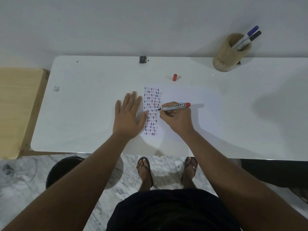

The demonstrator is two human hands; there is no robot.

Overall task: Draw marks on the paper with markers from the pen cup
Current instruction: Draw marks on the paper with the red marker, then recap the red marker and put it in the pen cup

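A white paper (191,117) lies on the white table (83,105), its left part filled with rows of short blue and red marks (152,104). My right hand (176,119) grips a red permanent marker (175,106), uncapped, its tip touching the paper at the right edge of the marks. My left hand (128,115) rests flat, fingers spread, on the table, thumb on the paper's left edge. The marker's red cap (174,77) stands on the table behind the paper. A tan pen cup (230,54) at the back right holds a blue-capped and a black-capped marker (248,37).
A small black clip (142,59) sits at the table's back edge against the wall. A wooden surface (18,105) adjoins the table on the left. Below the table's front edge are a dark bin (65,167), a fan guard (16,170) and my sandalled feet on marble floor.
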